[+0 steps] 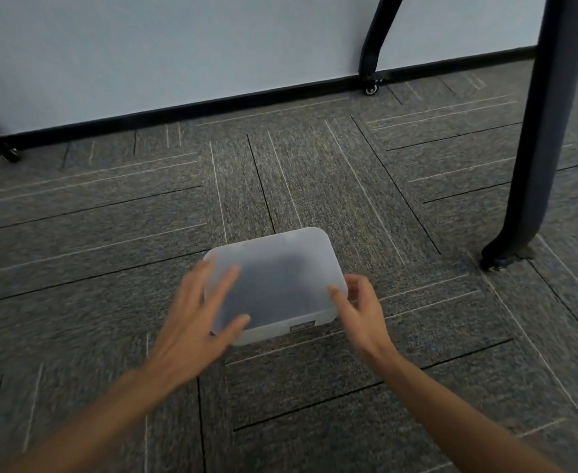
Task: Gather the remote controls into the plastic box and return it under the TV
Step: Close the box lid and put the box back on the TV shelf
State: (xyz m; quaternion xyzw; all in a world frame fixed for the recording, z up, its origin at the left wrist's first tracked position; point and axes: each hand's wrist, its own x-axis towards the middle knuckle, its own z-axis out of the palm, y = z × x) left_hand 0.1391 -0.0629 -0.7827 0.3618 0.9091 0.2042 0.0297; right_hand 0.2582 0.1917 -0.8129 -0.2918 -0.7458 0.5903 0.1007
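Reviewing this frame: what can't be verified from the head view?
- Contents of the plastic box: frosted lid shows only a dark shape; remotes unconfirmed.
- Box label: too small, blurred.
- Left hand and right hand: motion blur hides whether they touch the box.
- TV: out of frame; only the stand legs show.

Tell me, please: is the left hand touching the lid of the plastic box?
Cannot tell. In the head view the left hand overlaps the lid of the plastic box, but motion blur hides any contact or gap.

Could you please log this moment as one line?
box: lidded, on carpet | left hand: open, on lid | right hand: open, at right edge
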